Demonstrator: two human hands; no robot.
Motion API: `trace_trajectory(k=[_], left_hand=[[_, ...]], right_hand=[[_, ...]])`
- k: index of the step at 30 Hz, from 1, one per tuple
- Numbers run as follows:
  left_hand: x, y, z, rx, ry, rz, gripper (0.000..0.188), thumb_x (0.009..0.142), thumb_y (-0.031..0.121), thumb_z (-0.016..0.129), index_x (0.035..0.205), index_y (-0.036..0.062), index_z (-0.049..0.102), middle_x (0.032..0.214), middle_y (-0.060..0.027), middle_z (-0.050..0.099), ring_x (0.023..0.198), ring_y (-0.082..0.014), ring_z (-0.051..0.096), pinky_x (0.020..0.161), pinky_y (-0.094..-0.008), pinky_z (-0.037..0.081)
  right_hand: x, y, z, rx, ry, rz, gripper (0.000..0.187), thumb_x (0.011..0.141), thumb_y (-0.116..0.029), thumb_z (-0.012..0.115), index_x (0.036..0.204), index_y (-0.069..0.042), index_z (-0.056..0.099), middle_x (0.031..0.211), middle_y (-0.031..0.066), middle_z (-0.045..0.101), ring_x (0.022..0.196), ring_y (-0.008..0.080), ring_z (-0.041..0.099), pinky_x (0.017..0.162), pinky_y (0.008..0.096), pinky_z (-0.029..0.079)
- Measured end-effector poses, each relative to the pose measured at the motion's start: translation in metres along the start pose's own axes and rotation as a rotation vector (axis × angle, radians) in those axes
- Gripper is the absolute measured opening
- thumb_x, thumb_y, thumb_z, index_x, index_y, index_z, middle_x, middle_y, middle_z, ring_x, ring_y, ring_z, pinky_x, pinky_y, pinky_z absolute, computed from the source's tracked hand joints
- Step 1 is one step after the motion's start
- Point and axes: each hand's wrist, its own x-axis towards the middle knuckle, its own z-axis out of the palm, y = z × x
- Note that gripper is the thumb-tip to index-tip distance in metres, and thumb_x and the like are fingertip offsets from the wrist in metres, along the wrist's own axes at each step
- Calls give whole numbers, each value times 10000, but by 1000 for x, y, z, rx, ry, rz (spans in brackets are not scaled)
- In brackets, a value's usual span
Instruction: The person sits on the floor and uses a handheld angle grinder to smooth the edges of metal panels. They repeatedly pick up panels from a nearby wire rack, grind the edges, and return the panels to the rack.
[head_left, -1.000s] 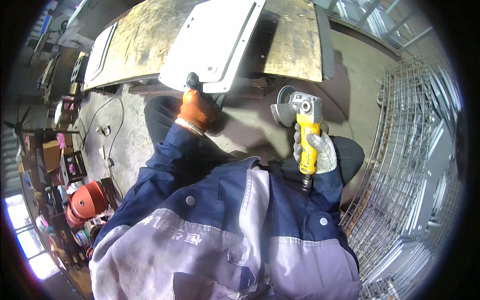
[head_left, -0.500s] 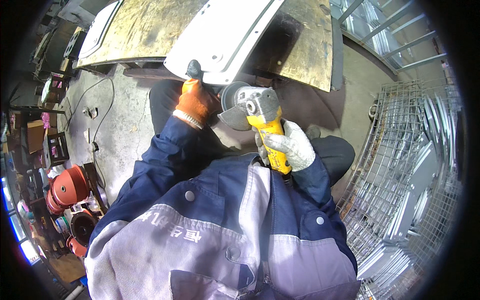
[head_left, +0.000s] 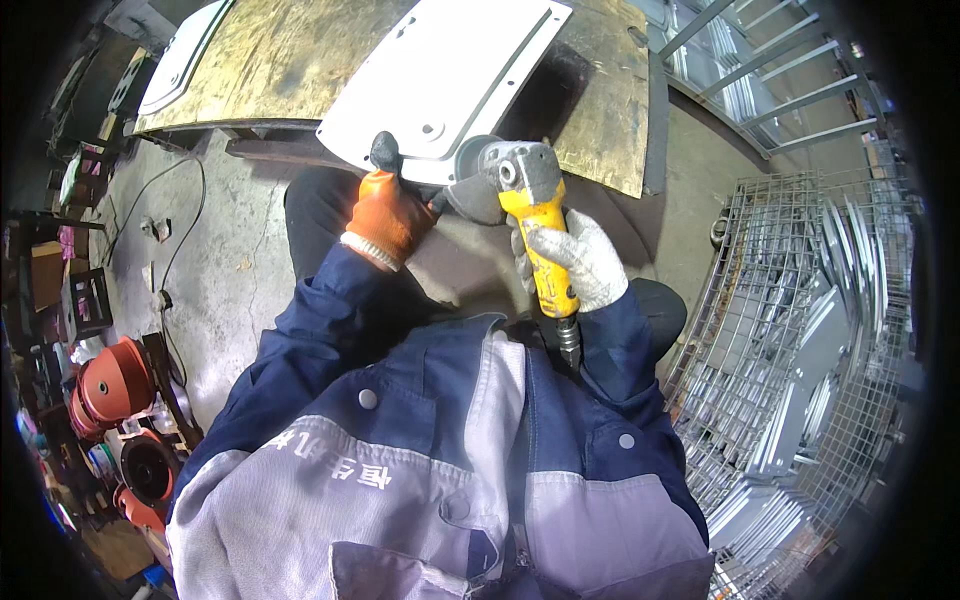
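Observation:
My left hand point(head_left: 388, 218), in an orange glove with dark fingertips, grips the near edge of a white flat metal panel point(head_left: 440, 75). Its thumb lies on top of the panel, and the other fingers are partly hidden below the edge. In a whitish glove, my right hand point(head_left: 588, 262) is wrapped round the yellow body of an angle grinder point(head_left: 545, 240). The grinder's disc point(head_left: 475, 155) is at the panel's near right corner; whether it touches cannot be made out. Its grey guard point(head_left: 474, 200) points toward my left hand.
The panel lies on a worn wooden tabletop point(head_left: 280, 65) and overhangs its near edge. Another white panel point(head_left: 185, 60) is at the far left. To the right stands a wire mesh basket point(head_left: 740, 300) holding metal plates. A cable point(head_left: 202, 190) runs over the floor near orange-red round parts point(head_left: 118, 380).
The grinder has risen in the picture, with its disc now overlapping the panel's corner. My left hand keeps its hold on the panel. The whole view has shifted slightly.

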Motion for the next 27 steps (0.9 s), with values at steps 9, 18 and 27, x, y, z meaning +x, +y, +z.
trace_trajectory(k=[9,18,27], left_hand=[[0,24,35,-188,202,-155,559,878,510,615,1227,82,534,1164,-68,633,1026,-267,620,822,-431,533],[5,39,15,810,-127,591,564,820,38,609,1332,-71,400,1229,-155,560,1071,-227,579,892,-307,460],[87,99,-27,911,-72,799,487,829,-24,461,1310,-89,414,876,-88,614,739,-143,565,722,-271,497]], right_hand=[[34,-28,-30,114,18,-66,423,832,-232,718,1146,4,560,861,59,630,663,125,621,573,244,529],[-11,-7,-85,381,96,-289,579,777,-355,728,1201,-12,536,1096,146,596,868,224,648,676,330,583],[-100,59,-77,337,230,-244,517,783,-305,719,1181,-26,545,973,121,640,786,193,653,647,311,555]])
